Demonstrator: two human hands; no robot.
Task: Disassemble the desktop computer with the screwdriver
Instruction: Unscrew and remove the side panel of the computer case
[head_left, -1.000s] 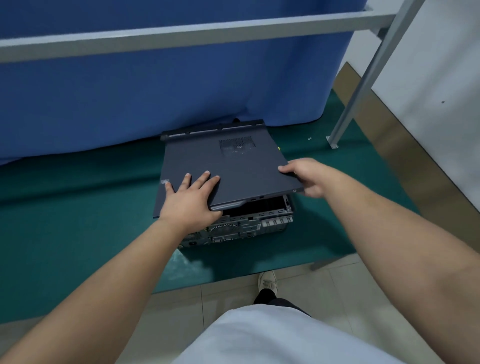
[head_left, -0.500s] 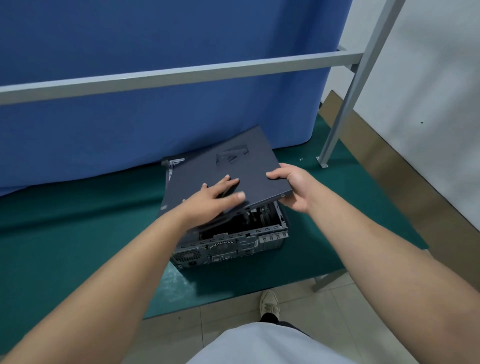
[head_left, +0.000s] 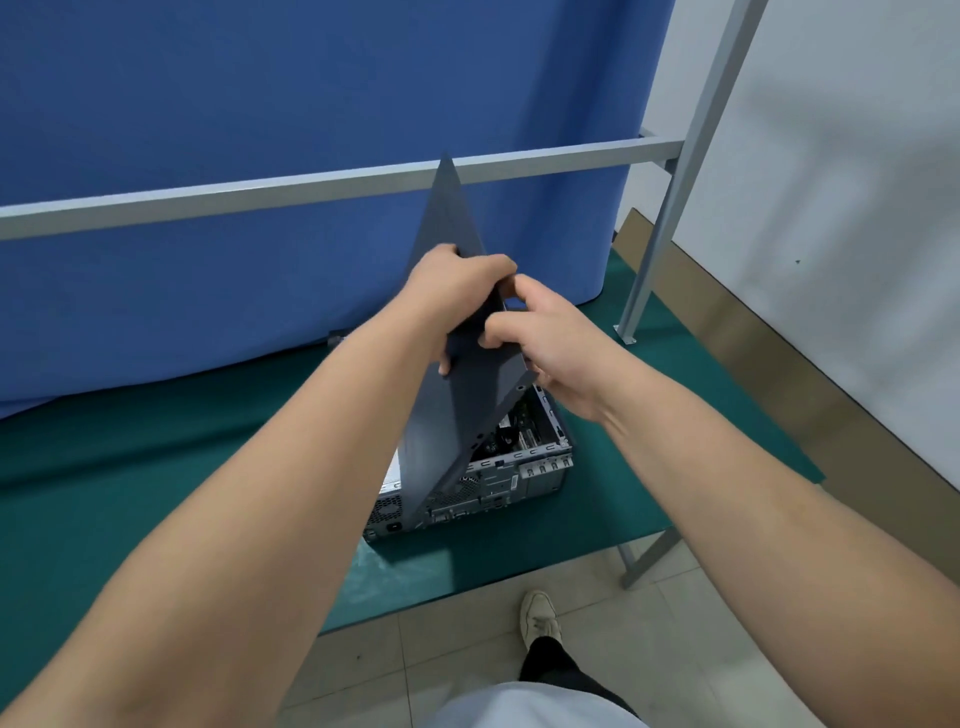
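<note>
A blue curtain (head_left: 260, 156) fills twelve o'clock behind a grey rail (head_left: 208, 200). A green mat (head_left: 130, 467) carries the computer (head_left: 498, 473) at centre. Both hands grip its panel (head_left: 447, 415) tilted above: left hand (head_left: 452, 291), right hand (head_left: 545, 338).

A plain workshop or repair bay. A low bench (head_left: 156, 467) covered in a green mat carries an opened computer case (head_left: 498, 467) near its front edge. A grey metal frame (head_left: 260, 197) hung with a blue curtain (head_left: 260, 93) backs the bench; a white wall (head_left: 857, 208) stands at its right edge, beige floor tiles (head_left: 441, 649) below.
</note>
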